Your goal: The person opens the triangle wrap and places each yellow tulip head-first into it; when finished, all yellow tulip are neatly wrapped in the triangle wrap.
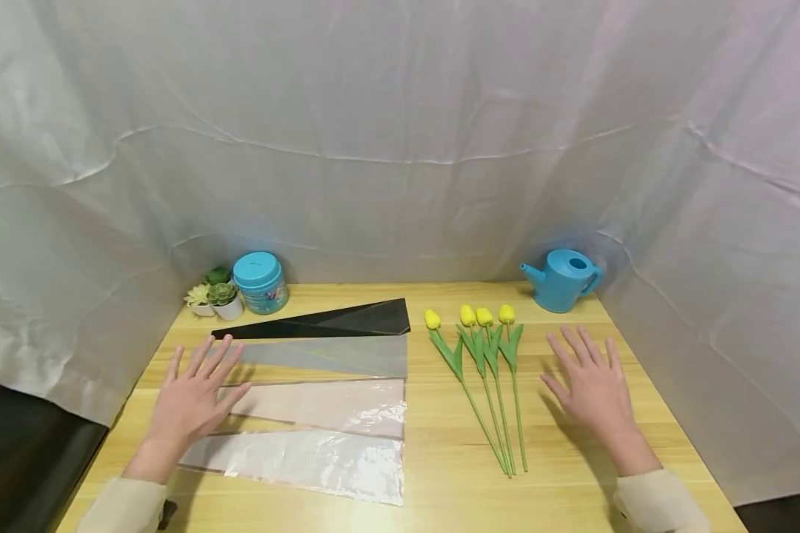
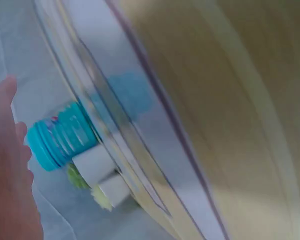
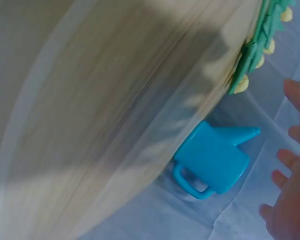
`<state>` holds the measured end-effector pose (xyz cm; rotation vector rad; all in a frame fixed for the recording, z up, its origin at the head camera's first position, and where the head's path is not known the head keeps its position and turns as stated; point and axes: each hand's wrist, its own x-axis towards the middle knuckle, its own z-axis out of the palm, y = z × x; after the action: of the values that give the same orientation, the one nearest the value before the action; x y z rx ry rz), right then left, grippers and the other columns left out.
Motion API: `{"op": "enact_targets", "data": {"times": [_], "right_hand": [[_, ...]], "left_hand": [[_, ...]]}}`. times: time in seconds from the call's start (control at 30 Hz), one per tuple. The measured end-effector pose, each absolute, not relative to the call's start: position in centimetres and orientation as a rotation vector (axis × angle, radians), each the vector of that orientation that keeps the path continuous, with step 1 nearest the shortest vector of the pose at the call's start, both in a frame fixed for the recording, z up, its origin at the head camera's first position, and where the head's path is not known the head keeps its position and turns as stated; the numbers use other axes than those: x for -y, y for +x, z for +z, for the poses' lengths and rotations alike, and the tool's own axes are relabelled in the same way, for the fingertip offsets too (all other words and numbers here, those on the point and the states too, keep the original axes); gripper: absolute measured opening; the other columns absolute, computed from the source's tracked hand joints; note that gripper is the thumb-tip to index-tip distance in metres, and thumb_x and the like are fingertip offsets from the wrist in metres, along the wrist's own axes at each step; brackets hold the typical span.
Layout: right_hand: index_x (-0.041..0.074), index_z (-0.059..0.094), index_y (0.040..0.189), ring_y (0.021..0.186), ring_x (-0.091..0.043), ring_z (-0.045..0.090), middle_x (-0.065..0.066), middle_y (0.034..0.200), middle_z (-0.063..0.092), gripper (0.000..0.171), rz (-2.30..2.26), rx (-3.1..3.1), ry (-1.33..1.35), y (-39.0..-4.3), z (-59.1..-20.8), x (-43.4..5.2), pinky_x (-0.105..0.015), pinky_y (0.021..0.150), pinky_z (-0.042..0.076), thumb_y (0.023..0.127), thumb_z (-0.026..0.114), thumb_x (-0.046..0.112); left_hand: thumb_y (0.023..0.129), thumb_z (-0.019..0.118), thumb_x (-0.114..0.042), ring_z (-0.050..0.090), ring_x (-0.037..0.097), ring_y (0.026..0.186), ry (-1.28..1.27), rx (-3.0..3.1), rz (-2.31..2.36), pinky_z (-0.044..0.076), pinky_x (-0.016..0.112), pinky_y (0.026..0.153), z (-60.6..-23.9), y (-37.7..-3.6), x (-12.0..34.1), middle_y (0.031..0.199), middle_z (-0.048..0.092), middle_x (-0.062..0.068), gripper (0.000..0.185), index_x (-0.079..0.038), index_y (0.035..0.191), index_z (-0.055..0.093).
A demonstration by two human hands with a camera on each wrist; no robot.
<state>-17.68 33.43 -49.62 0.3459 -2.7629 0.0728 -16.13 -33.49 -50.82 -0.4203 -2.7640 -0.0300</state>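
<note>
The left hand (image 1: 190,400) is seen at lower left of the head view, fingers spread flat, resting on the narrow ends of the plastic sleeves (image 1: 320,414) — clear, pinkish, grey and black wedges laid side by side on the table (image 1: 440,488). The right hand (image 1: 593,389) is spread open at lower right, near the four yellow tulips (image 1: 487,370) in the centre, not touching them. A blue watering can (image 1: 563,279) is placed at upper right; a blue-lidded jar (image 1: 260,282) and small potted succulents (image 1: 216,297) at upper left.
</note>
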Motion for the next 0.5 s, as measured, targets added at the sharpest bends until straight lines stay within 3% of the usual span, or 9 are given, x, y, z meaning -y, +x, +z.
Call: {"op": "enact_targets", "data": {"times": [0.13, 0.2, 0.27, 0.37, 0.5], "right_hand": [[0.01, 0.053, 0.148, 0.133, -0.047, 0.049, -0.022, 0.144, 0.055, 0.06, 0.34, 2.774, 0.235, -17.9, -49.2, -32.8, -0.071, 0.103, 0.041, 0.097, 0.072, 0.036], [0.008, 0.059, 0.142, 0.119, -0.045, 0.058, -0.022, 0.131, 0.062, 0.053, 0.437, 2.762, 0.19, -18.1, -49.2, -32.7, -0.067, 0.087, 0.05, 0.098, 0.072, 0.033], [0.006, 0.063, 0.136, 0.107, -0.043, 0.064, -0.021, 0.12, 0.066, 0.047, 0.512, 2.765, 0.162, -18.3, -49.2, -32.7, -0.062, 0.076, 0.053, 0.098, 0.072, 0.032], [0.003, 0.067, 0.131, 0.095, -0.037, 0.068, -0.018, 0.109, 0.07, 0.042, 0.615, 2.793, 0.142, -18.6, -49.4, -32.7, -0.053, 0.07, 0.055, 0.099, 0.071, 0.03], [-0.001, 0.069, 0.126, 0.084, -0.028, 0.067, -0.014, 0.098, 0.072, 0.04, 0.765, 2.834, 0.121, -18.8, -49.5, -32.4, -0.041, 0.067, 0.054, 0.099, 0.071, 0.029]], "left_hand": [[0.101, 0.061, -0.048, 0.03, 0.038, 0.154, -0.446, 2.768, -0.199, 0.011, 0.065, 0.125, -50.5, -15.6, 31.3, 0.167, 0.036, 0.011, 0.072, -0.023, 0.163, 0.034], [0.099, 0.067, -0.042, 0.036, 0.042, 0.149, -0.472, 2.758, -0.312, 0.022, 0.07, 0.118, -50.5, -15.3, 29.7, 0.164, 0.041, 0.013, 0.071, -0.02, 0.16, 0.039], [0.095, 0.073, -0.036, 0.044, 0.044, 0.14, -0.503, 2.745, -0.411, 0.033, 0.071, 0.11, -50.5, -14.8, 28.1, 0.156, 0.049, 0.015, 0.068, -0.017, 0.156, 0.047], [0.09, 0.08, -0.028, 0.056, 0.04, 0.127, -0.54, 2.752, -0.573, 0.045, 0.067, 0.102, -50.2, -13.6, 25.7, 0.142, 0.061, 0.013, 0.059, -0.014, 0.144, 0.06], [0.087, 0.084, -0.023, 0.063, 0.026, 0.114, -0.575, 2.779, -0.804, 0.055, 0.052, 0.095, -50.2, -11.8, 22.9, 0.124, 0.069, 0.002, 0.044, -0.016, 0.129, 0.072]]}}
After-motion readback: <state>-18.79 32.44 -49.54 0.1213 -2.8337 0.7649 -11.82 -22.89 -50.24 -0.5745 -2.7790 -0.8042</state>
